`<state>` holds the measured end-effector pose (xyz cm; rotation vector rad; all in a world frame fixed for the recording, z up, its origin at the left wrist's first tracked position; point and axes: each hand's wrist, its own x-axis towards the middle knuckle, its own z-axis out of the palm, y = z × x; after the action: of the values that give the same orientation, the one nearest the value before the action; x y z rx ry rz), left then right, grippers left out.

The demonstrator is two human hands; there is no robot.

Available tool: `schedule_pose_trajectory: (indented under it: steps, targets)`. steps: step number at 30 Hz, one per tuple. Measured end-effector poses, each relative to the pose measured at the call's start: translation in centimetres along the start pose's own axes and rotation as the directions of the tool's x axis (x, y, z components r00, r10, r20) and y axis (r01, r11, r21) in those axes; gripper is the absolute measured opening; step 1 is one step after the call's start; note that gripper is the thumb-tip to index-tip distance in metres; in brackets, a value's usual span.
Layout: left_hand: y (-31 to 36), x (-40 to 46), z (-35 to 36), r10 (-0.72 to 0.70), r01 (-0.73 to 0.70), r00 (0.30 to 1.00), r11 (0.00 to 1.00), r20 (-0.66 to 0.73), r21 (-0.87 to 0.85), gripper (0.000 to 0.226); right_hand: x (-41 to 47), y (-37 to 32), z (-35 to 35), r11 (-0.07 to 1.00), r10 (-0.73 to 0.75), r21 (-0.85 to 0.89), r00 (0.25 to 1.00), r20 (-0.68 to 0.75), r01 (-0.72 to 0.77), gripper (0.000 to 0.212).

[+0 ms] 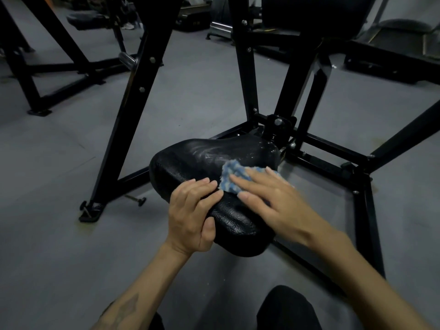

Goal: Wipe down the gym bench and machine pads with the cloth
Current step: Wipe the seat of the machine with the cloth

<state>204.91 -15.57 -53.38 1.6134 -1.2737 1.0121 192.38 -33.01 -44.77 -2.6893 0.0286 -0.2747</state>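
A black padded machine seat (202, 160) sits low in the middle of the view, with wet streaks on its far half. My right hand (269, 198) lies flat with straight fingers on a blue and white cloth (232, 173) and presses it onto the seat's right side. My left hand (192, 215) grips the seat's near left edge, fingers on top and thumb curled under the rim. A second dark pad (316, 15) hangs above at the top right.
The machine's black steel frame (133, 108) rises on both sides of the seat, with base bars (371, 225) on the grey floor to the right. Other black machines (31, 67) stand at the back left. My dark-clothed knee (288, 308) shows at the bottom.
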Motion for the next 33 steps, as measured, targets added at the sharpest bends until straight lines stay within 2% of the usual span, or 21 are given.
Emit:
schedule_pose_trajectory:
  steps: [2,4,9,13,18,23,28,33]
  targets:
    - [0.0,0.0,-0.1,-0.005,0.005,1.000,1.000,0.010,0.000,0.048,1.0,1.2,-0.8,0.995,0.085,-0.062,0.996,0.013,-0.084,0.064]
    - [0.0,0.0,0.0,-0.008,0.008,1.000,1.000,0.011,0.000,0.048,1.7,0.9,-0.9,0.991,0.129,-0.045,0.992,0.009,-0.128,0.061]
    - [0.0,0.0,0.0,-0.019,0.019,1.000,1.000,-0.009,-0.011,0.047,1.1,-0.8,-0.4,0.999,-0.018,-0.035,0.993,0.119,0.023,0.067]
    - [0.1,0.0,0.0,-0.035,0.034,0.999,0.999,-0.034,-0.033,0.044,2.6,1.0,-1.3,0.989,0.139,-0.071,0.984,0.114,-0.131,0.064]
    - [-0.1,-0.2,0.2,-0.017,0.017,0.999,1.000,-0.052,-0.019,0.044,1.6,-1.6,-0.3,0.999,0.001,-0.047,0.986,0.167,0.007,0.065]
    - [-0.1,-0.1,0.1,-0.024,0.023,0.999,1.000,-0.044,-0.021,0.044,2.8,-0.9,-0.2,0.984,0.126,-0.137,0.989,0.077,-0.115,0.052]
    - [-0.2,-0.2,0.2,-0.015,0.014,0.998,1.000,-0.055,-0.013,0.044,2.5,-1.4,-0.2,1.000,0.026,-0.005,0.990,0.141,-0.026,0.046]
    - [-0.1,-0.2,0.2,-0.025,0.025,0.998,1.000,-0.049,-0.018,0.044,3.0,-0.7,-0.6,0.987,0.155,-0.065,0.983,0.097,-0.149,0.047]
